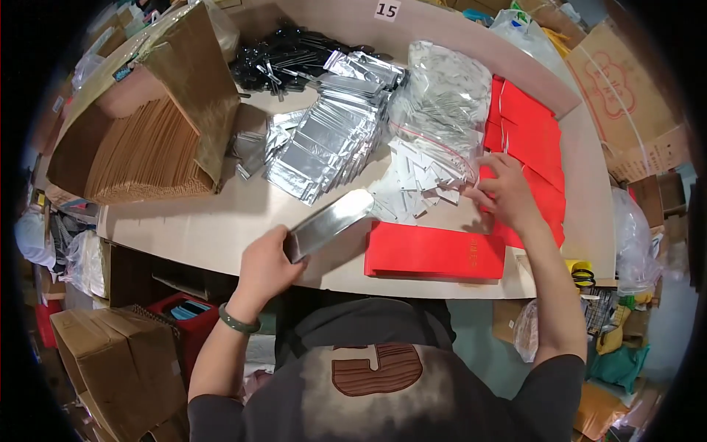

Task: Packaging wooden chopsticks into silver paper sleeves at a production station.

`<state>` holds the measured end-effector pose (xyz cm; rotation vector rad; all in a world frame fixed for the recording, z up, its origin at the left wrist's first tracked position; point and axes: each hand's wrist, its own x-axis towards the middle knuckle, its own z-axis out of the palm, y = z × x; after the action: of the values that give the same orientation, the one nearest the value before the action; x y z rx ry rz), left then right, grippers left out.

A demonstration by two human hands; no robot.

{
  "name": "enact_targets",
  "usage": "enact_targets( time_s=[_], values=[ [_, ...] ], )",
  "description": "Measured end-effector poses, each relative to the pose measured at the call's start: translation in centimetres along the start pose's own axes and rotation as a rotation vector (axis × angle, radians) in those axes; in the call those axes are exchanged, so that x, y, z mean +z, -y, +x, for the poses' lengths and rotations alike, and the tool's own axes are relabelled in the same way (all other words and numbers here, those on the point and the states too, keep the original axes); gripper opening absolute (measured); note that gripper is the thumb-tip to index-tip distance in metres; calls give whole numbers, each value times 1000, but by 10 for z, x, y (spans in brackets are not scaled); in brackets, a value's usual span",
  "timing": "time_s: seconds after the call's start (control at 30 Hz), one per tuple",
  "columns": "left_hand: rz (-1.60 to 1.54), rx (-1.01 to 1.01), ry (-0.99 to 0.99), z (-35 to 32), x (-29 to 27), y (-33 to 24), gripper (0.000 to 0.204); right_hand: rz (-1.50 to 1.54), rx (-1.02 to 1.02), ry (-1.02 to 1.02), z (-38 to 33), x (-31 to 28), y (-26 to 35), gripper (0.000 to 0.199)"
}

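My left hand (269,265) is closed round the near end of a long, shiny silver foil pouch (333,224), which slants up to the right above the table. My right hand (508,193) reaches in at the right, thumb and forefinger apart, between small white paper slips (420,177) and bright red envelopes (524,136). Whether a small item lies against its fingertips is hard to make out. A stack of red envelopes (434,250) lies at the table's near edge, between my arms. Beyond my left hand, silver foil pouches (324,140) spread in overlapping rows.
An open cardboard box (210,88) packed with brown card pieces (143,155) stands at the left. Black plastic utensils (283,55) are heaped at the back, beside a clear bag (445,81) of white slips. A raised rim (449,26) borders the table's far side.
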<state>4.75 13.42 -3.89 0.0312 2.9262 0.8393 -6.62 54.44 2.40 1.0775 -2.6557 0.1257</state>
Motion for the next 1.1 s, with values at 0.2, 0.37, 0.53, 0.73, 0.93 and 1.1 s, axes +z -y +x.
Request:
enact_targets(
  time_s=[0.2,0.37,0.53,0.73,0.93,1.1],
  values=[
    [-698,541,482,-14,35,-61,45,416,-79,208,0,33,120,36],
    [-482,117,645,-23,22,-49,41,386,-56,-52,12,57,157,32],
    [-145,-72,22,-29,34,-4,42,290,405,419,20,62,180,42],
    [-130,30,-73,-41,31,5,51,343,386,461,34,58,179,28],
    [-149,38,-44,-40,30,11,56,363,460,477,37,62,186,27],
    [-148,26,-41,-41,28,12,58,417,447,450,39,61,184,23]
  ],
)
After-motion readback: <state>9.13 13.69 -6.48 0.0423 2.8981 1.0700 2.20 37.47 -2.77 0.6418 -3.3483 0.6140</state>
